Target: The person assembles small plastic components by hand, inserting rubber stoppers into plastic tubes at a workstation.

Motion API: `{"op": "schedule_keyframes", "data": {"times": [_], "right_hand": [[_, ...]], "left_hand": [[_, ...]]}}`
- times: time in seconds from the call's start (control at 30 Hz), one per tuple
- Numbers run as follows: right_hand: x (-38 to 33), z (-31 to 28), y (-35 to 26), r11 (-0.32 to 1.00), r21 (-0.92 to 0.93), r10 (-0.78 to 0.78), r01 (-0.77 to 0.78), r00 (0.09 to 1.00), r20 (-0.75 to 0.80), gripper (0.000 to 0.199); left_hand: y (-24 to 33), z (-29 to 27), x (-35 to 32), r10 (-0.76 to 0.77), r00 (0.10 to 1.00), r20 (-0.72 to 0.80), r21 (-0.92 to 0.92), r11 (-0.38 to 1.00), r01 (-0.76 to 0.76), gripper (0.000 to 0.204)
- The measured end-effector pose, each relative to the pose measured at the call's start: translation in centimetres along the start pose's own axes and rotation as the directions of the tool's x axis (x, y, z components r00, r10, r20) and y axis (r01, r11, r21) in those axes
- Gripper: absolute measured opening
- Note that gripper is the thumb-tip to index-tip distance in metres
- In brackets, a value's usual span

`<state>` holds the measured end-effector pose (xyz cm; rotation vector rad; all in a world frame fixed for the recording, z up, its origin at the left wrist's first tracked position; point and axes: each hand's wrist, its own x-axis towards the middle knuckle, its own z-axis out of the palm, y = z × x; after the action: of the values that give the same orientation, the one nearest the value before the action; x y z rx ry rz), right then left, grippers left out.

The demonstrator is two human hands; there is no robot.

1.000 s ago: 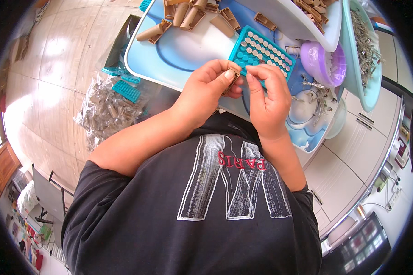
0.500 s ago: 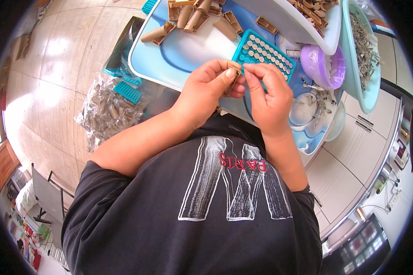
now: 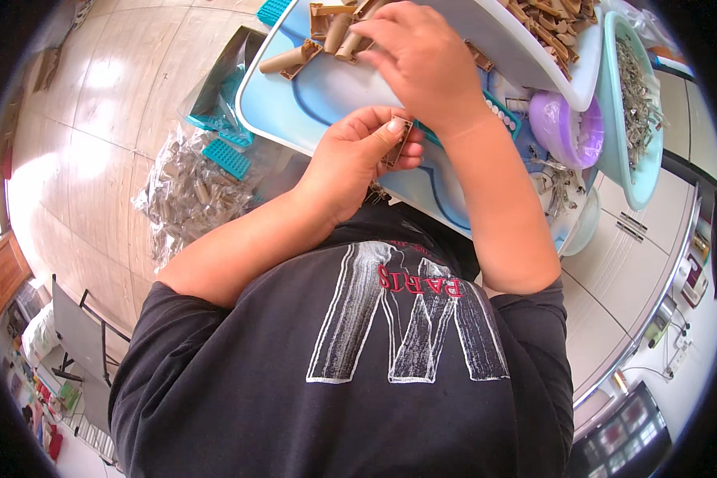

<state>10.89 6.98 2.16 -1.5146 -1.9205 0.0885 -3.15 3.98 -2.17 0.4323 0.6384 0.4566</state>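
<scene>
My left hand (image 3: pixel 350 151) is closed around a small brown plastic shell (image 3: pixel 398 143), its thumb pressed on the open, hollow side. Beyond it, my right hand (image 3: pixel 434 68) reaches over the blue-and-white tabletop (image 3: pixel 327 95) with thumb and fingers apart. Its fingertips are at the edge of a pile of brown plastic casings (image 3: pixel 336 33), some tube-shaped and some hollow halves. I cannot make out whether they touch one. A teal rack (image 3: pixel 511 122) with round pale pieces lies mostly hidden under my right forearm.
At the far right stand a white bin (image 3: pixel 534 48) with brown parts, a purple bowl (image 3: pixel 546 131) and a pale green basin (image 3: pixel 653 151) of small metal pieces. More metal bits (image 3: pixel 562 187) lie nearby. On the left are a clear bag of brown parts (image 3: pixel 187 191) and a teal rack (image 3: pixel 227 159).
My right hand has left the shell in my left hand and moved up and away to the casing pile, its fingers now spread. My left hand still holds the shell in nearly the same place.
</scene>
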Motion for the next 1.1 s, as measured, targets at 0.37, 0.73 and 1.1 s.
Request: {"op": "schedule_keyframes", "data": {"times": [0.37, 0.73, 1.1], "right_hand": [[-0.2, 1.1, 0.4, 0.994, -0.076, 0.087, -0.077, 0.987, 0.136, 0.021], [-0.1, 1.4, 0.4, 0.948, -0.227, 0.277, -0.222, 0.928, 0.251, 0.023], [-1.1, 1.8, 0.7, 0.988, 0.150, -0.007, 0.031, 0.987, -0.159, 0.017]], "left_hand": [[0.1, 0.3, -0.2, -0.027, 0.999, -0.043, 0.004, 1.000, 0.027, 0.020], [0.1, 0.4, -0.7, -0.023, 1.000, -0.002, -0.019, 1.000, 0.023, 0.020], [-0.7, 1.1, -0.9, 0.002, 1.000, -0.031, 0.057, 0.998, 0.000, 0.019]]}}
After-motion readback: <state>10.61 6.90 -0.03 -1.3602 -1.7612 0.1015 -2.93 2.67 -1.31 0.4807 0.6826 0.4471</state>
